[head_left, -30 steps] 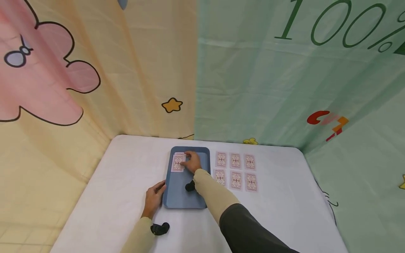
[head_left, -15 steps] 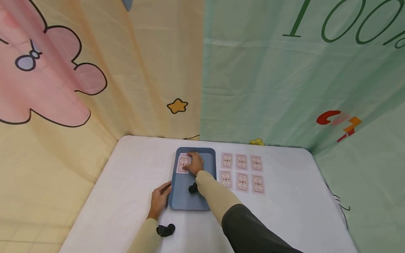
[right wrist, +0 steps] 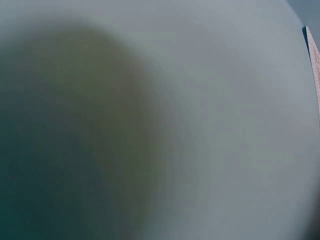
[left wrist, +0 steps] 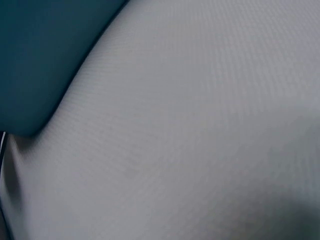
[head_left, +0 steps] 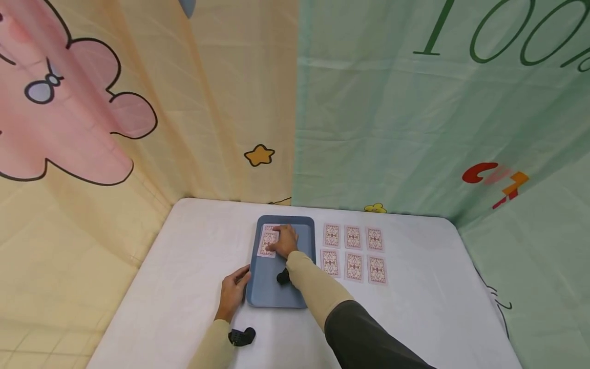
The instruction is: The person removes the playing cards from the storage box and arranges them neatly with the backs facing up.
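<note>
In the head view, a blue tray (head_left: pixel 269 289) lies on the white table with red-patterned playing cards face down at its upper left. My right hand (head_left: pixel 288 241) reaches over the tray and pinches a playing card (head_left: pixel 267 246), thumb near the lower part and fingers near the top right. Behind it, the upper end of another card (head_left: pixel 269 227) shows. My left hand (head_left: pixel 231 294) holds the tray's left rim with fingers and thumb; the fingertips are partly hidden. The left wrist view shows the tray (left wrist: pixel 45 55) but no hand; the right wrist view is mostly blurred.
Several more cards lie face down in two rows right of the tray, one of them a near corner card (head_left: pixel 377 270). Behind the table (head_left: pixel 415 307) hang printed curtains (head_left: pixel 369 128). A black wrist camera (head_left: pixel 241 336) sits on the left forearm.
The head view shifted, so everything sits farther right. My right hand has drawn the playing card slightly toward me, baring the upper end of the card beneath. The left hand stays at the tray.
</note>
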A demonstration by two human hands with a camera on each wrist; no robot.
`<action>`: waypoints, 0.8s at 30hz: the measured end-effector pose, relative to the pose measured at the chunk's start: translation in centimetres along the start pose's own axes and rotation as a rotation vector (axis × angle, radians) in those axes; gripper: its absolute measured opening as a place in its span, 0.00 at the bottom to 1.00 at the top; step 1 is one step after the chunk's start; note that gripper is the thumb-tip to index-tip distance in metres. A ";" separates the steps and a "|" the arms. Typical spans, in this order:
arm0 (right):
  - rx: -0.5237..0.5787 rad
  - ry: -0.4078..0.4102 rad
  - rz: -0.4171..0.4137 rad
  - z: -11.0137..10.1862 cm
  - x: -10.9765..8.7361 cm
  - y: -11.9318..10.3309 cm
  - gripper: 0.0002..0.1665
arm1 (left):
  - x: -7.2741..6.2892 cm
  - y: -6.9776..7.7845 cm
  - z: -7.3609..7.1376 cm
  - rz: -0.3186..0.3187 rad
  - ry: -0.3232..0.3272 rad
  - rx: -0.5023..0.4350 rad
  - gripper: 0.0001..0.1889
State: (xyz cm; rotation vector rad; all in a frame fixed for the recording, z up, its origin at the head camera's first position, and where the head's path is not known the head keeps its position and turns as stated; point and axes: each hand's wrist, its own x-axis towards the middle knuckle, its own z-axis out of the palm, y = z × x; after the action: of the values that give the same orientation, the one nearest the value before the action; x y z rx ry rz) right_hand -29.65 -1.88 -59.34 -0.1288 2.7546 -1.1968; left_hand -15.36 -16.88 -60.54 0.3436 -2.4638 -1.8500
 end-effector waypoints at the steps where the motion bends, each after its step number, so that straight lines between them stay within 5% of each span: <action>1: 0.010 0.004 0.000 0.0 -0.1 0.1 0.36 | 0.0 0.0 0.1 -0.003 -0.003 -0.001 0.19; 16: 0.440 0.112 -0.049 -0.8 -1.7 1.3 0.21 | 0.1 0.2 -0.1 -0.023 -0.022 -0.021 0.20; 24: 0.557 0.051 -0.076 -2.8 -2.8 1.5 0.17 | 0.2 0.2 -0.2 -0.039 -0.016 -0.013 0.19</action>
State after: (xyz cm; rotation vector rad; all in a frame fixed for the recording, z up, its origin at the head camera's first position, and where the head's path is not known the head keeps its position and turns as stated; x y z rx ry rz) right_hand -27.37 1.55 -58.31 -0.1433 2.3574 -1.9514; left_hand -15.56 -17.04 -60.27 0.3812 -2.4719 -1.8895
